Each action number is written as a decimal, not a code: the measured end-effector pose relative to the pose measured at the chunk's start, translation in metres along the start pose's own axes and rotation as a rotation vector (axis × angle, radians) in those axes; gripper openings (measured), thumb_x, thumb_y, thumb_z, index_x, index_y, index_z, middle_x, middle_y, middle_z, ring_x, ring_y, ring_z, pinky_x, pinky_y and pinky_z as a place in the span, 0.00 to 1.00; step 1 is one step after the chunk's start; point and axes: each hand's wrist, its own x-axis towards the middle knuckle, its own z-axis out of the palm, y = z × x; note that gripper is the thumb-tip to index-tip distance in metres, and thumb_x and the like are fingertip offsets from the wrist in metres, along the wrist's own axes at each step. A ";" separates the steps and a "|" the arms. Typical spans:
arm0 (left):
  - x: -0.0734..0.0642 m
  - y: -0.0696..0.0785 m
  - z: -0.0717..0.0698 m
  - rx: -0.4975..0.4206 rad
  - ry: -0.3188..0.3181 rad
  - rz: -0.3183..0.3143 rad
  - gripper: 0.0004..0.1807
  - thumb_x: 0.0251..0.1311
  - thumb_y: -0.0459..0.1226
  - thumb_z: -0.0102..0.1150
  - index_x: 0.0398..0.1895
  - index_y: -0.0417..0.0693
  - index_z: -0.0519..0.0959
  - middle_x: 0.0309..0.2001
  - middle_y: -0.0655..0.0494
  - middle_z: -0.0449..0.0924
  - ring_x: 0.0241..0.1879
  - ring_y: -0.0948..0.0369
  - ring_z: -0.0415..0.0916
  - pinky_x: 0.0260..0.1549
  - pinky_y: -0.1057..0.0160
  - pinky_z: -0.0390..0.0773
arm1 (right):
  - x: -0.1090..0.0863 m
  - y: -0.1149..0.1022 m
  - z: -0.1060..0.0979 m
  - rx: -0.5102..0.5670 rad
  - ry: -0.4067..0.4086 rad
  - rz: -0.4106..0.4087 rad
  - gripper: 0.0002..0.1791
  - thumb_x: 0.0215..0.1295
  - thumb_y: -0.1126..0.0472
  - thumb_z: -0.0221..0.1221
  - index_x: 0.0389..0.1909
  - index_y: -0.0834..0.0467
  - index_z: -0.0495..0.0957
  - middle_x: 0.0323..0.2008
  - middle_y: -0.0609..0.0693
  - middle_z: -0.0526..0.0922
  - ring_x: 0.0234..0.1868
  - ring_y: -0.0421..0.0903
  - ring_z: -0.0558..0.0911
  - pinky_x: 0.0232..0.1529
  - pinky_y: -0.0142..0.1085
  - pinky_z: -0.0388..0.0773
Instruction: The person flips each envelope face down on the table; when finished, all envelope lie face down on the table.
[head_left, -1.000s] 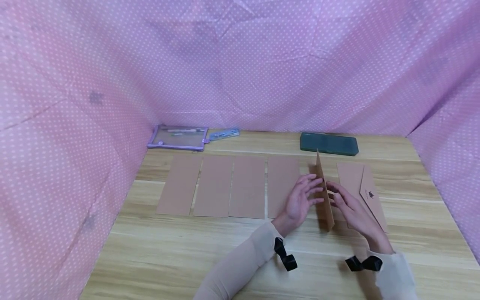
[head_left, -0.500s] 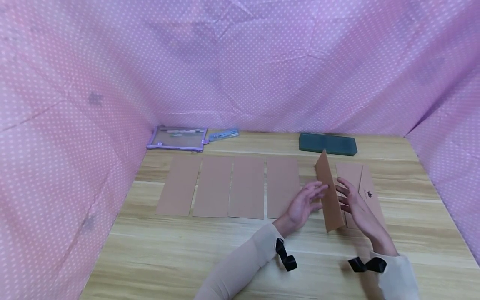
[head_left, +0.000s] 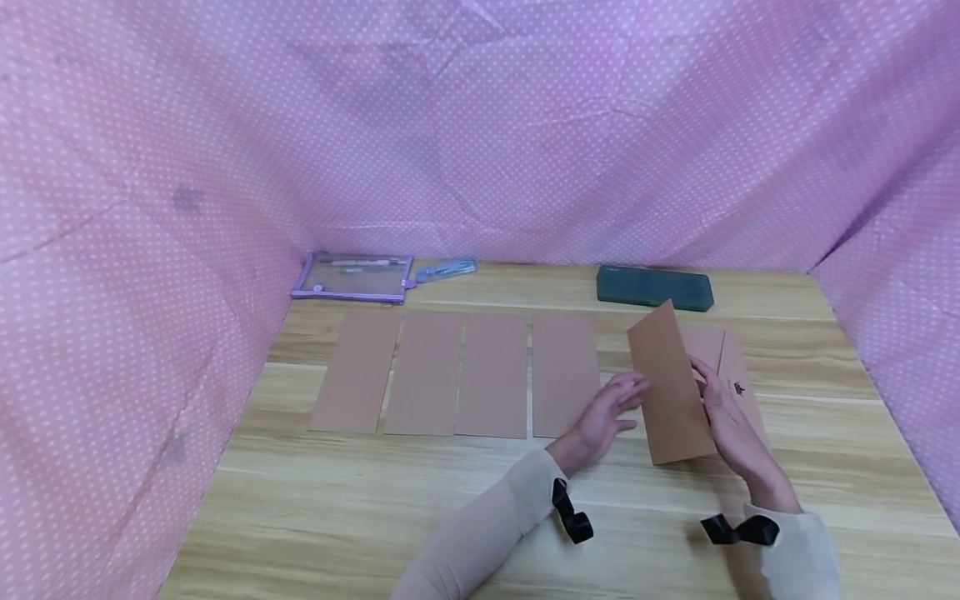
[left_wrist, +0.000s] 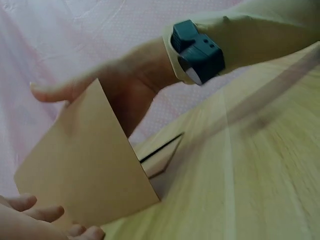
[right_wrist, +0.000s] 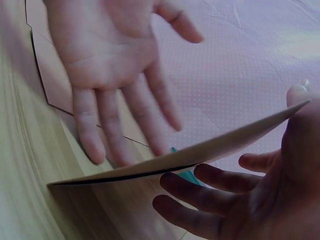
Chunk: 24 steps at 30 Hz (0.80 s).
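Note:
A plain brown envelope [head_left: 671, 387] stands on its long edge on the table, tilted toward the right. Behind it, my right hand [head_left: 738, 429] supports the leaning side with loosely bent fingers [right_wrist: 215, 192], the thumb near its upper edge. My left hand [head_left: 600, 417] is on the other side, fingers extended close to the envelope's face; whether they touch it I cannot tell. Under and right of the right hand lies another brown envelope [head_left: 750, 417] with a pointed flap and a small crown print. To the left, several brown envelopes [head_left: 491, 375] lie flat in a row, plain faces up.
At the back left of the wooden table [head_left: 375, 508] are a purple-edged mesh pouch [head_left: 360, 279] with pens and a small blue clear case [head_left: 446, 269]. A dark green case [head_left: 655, 287] lies behind the standing envelope. Pink dotted cloth [head_left: 480, 133] surrounds the table.
The envelope has swung from nearly upright to a lean toward the right, its broad face turning into view. My right hand has shifted slightly right with it; my left fingers remain beside its face.

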 end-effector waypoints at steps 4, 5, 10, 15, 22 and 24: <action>0.000 -0.004 -0.002 -0.029 0.024 -0.018 0.33 0.71 0.46 0.35 0.74 0.36 0.57 0.76 0.37 0.58 0.75 0.39 0.54 0.72 0.35 0.58 | 0.000 0.001 -0.005 0.015 -0.014 0.043 0.32 0.81 0.46 0.19 0.81 0.52 0.37 0.72 0.77 0.55 0.54 0.14 0.62 0.45 0.15 0.69; 0.000 -0.005 -0.002 -0.030 0.027 -0.020 0.33 0.71 0.45 0.36 0.74 0.35 0.58 0.76 0.37 0.58 0.75 0.39 0.55 0.71 0.35 0.59 | 0.000 0.002 -0.005 0.038 -0.019 0.046 0.32 0.81 0.45 0.18 0.81 0.51 0.36 0.72 0.79 0.55 0.53 0.14 0.65 0.44 0.17 0.72; -0.002 -0.005 0.000 -0.019 0.036 -0.048 0.31 0.72 0.44 0.39 0.72 0.35 0.60 0.74 0.37 0.60 0.74 0.41 0.57 0.70 0.37 0.62 | -0.001 0.004 -0.006 0.150 -0.008 0.043 0.33 0.81 0.43 0.21 0.81 0.49 0.34 0.78 0.70 0.41 0.74 0.45 0.62 0.68 0.28 0.65; -0.003 -0.006 -0.001 -0.004 0.025 -0.073 0.32 0.72 0.45 0.40 0.73 0.36 0.59 0.75 0.39 0.59 0.76 0.42 0.56 0.71 0.38 0.62 | -0.002 0.010 -0.004 0.223 0.037 -0.040 0.31 0.83 0.49 0.28 0.81 0.52 0.38 0.82 0.45 0.35 0.79 0.41 0.33 0.80 0.43 0.25; -0.003 -0.008 -0.001 0.021 0.026 -0.079 0.31 0.71 0.45 0.42 0.72 0.36 0.60 0.75 0.40 0.60 0.75 0.44 0.58 0.71 0.41 0.64 | -0.003 0.015 -0.004 0.122 0.054 -0.104 0.29 0.82 0.58 0.36 0.76 0.70 0.51 0.69 0.24 0.60 0.66 0.13 0.54 0.59 0.08 0.53; -0.003 -0.009 -0.001 0.032 0.030 -0.077 0.30 0.71 0.43 0.43 0.71 0.36 0.61 0.74 0.40 0.62 0.74 0.46 0.60 0.70 0.42 0.66 | -0.002 0.016 -0.005 0.105 0.056 -0.083 0.29 0.82 0.58 0.38 0.73 0.74 0.53 0.68 0.27 0.62 0.64 0.12 0.56 0.58 0.08 0.54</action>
